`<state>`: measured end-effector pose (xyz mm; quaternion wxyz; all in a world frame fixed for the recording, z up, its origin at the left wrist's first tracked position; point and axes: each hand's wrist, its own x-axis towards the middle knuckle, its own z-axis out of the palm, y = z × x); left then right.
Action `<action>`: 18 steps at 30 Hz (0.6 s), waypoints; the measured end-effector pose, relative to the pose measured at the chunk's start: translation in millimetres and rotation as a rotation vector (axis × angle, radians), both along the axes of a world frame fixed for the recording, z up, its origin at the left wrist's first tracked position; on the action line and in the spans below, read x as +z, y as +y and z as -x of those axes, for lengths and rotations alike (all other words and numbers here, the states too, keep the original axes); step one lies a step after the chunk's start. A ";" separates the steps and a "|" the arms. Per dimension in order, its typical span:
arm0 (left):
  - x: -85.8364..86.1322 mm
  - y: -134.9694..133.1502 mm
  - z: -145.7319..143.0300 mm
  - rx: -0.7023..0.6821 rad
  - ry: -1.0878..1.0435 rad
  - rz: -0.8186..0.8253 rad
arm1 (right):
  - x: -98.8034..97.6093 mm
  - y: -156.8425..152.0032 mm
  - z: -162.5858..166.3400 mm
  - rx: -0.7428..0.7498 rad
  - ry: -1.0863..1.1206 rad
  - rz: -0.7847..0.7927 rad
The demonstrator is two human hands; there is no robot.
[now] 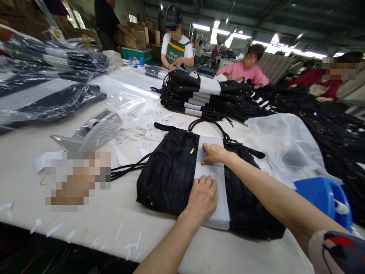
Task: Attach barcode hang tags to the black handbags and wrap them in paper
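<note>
A black handbag [168, 171] lies flat on the table in front of me, with a white paper band [218, 213] across its middle. My left hand [203, 198] rests on the lower part of the band, fingers spread and slightly bent. Higher up, my right hand [213, 153] touches the band near an overlapping edge, its thumb and fingers apart. Dark handles [209, 121] loop over the bag's far side. Thin black cords run from its left end toward a blurred-out patch. A small gold zip pull [192, 151] shows left of the band.
Paper tags [142, 131] and a grey tape dispenser [91, 129] lie left of the bag. Behind it is a stack of banded black bags [196, 93]. Plastic-wrapped bags [57, 95] fill the left; clear plastic [285, 144] and a blue holder [322, 201] sit right. Several people work beyond.
</note>
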<state>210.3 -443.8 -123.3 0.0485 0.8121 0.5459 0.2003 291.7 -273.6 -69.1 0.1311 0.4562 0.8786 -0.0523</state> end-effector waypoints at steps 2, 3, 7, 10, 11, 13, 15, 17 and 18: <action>1.2 -0.3 0.6 0.004 -0.002 0.004 | 0.8 -1.1 -5.1 -0.084 0.015 -0.070; 1.8 -0.5 0.8 0.006 -0.004 0.004 | 0.6 -5.9 -7.6 -0.099 0.043 -0.105; 0.6 0.0 -0.5 -0.008 -0.007 -0.001 | -6.3 -51.2 -10.2 -0.102 0.274 -0.196; -5.0 2.8 -3.9 -0.041 0.020 -0.042 | -12.1 -90.7 -4.4 -0.070 0.393 -0.108; -7.0 3.8 -5.1 -0.048 0.038 -0.068 | -12.7 -100.0 -2.8 -0.059 0.438 -0.047; -9.7 5.2 -6.5 -0.047 0.079 -0.114 | -11.6 -111.2 -2.5 -0.038 0.593 0.153; -10.6 5.4 -6.5 -0.041 0.089 -0.126 | -10.0 -114.2 -6.1 -0.024 0.783 0.325; -10.0 4.7 -5.6 -0.040 0.062 -0.107 | -10.8 -112.6 -10.9 -0.075 0.862 0.255; -9.4 4.1 -5.3 -0.047 0.049 -0.092 | -12.3 -110.7 -12.7 -0.112 0.837 0.149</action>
